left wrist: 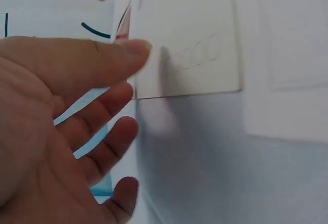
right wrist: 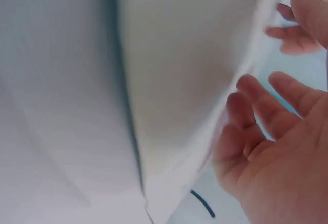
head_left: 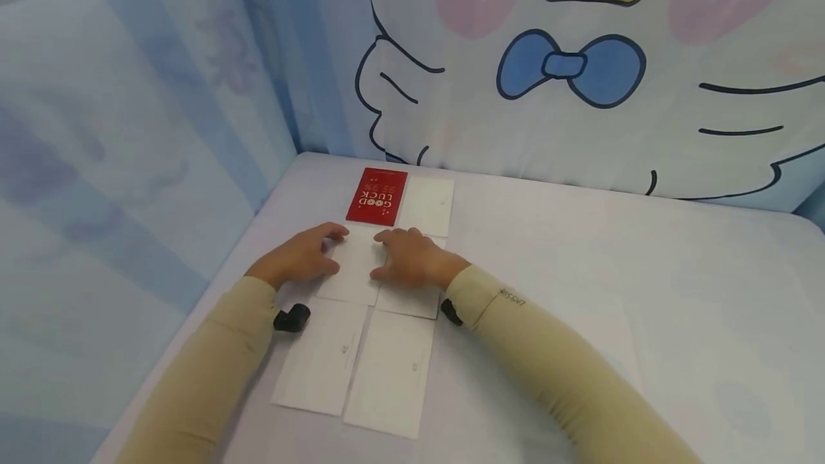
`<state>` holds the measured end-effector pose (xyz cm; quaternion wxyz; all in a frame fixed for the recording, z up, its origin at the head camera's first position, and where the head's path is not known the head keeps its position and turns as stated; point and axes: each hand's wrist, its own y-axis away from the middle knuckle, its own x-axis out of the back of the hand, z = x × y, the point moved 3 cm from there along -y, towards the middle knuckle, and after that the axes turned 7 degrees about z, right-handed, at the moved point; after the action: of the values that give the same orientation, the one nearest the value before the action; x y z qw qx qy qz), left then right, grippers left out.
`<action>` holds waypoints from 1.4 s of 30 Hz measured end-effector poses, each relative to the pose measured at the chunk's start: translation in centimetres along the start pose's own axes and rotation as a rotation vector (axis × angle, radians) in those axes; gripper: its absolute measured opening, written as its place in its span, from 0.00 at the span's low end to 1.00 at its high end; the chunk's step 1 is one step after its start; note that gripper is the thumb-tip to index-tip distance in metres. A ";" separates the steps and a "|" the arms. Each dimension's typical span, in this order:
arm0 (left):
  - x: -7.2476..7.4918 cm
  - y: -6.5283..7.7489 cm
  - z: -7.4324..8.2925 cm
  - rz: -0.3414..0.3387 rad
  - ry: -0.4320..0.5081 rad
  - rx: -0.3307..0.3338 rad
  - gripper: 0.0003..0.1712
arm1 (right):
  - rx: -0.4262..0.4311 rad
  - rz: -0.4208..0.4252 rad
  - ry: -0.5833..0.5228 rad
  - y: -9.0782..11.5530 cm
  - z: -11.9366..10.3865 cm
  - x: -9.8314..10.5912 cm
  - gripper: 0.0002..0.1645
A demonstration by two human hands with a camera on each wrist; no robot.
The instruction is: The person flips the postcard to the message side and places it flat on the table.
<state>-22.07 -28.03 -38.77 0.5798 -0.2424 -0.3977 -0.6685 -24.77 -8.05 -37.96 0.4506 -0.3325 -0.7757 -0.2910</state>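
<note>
My left hand is at the left edge of the middle-left white card, thumb and fingers spread apart. Over the middle-right white card is my right hand, its fingertips reaching toward the card on the left. Neither hand grips anything. Just beyond them lies a red card with GOOD LUCK printed on it, upside down. In the left wrist view, the left thumb and bent fingers hover near a white card's edge. The right wrist view shows relaxed fingers beside a blurred white card.
A further white card lies right of the red one. Two more white cards, one on the left and one on the right, lie nearer the body. All rest on a white-covered table, with a printed curtain behind.
</note>
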 end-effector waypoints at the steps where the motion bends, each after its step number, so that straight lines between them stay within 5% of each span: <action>1: 0.3 -0.2 0.2 0.020 0.016 -0.002 0.33 | -0.006 0.005 -0.048 0.0 0.1 0.6 0.41; 5: 2.0 -1.3 1.3 0.158 0.071 -0.011 0.32 | -0.039 0.099 -0.138 -0.7 0.9 3.2 0.38; 10: 2.9 -3.7 2.8 0.259 0.007 -0.001 0.37 | -0.062 0.205 0.078 -2.4 1.8 5.0 0.36; 15: 1.8 -6.7 3.6 0.201 -0.096 0.003 0.38 | -0.026 0.202 0.265 -4.3 2.1 4.5 0.33; 22: 0.1 -9.2 4.2 0.093 -0.155 0.007 0.37 | -0.047 0.132 0.267 -5.7 2.5 3.0 0.27; 28: -0.1 -9.5 4.2 0.061 -0.185 0.034 0.36 | -0.086 0.099 0.282 -5.9 2.8 2.6 0.30; 37: -0.1 -9.5 4.0 0.049 -0.183 0.043 0.35 | 0.011 0.070 0.447 -6.5 2.8 2.1 0.28; 42: 0.0 -9.7 3.4 0.047 -0.145 0.054 0.40 | 0.004 0.058 0.403 -6.6 2.8 2.3 0.25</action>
<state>-31.91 -25.15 -39.30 0.5715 -0.2834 -0.4508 -0.6244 -32.20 -9.39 -38.10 0.6054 -0.2889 -0.6606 -0.3370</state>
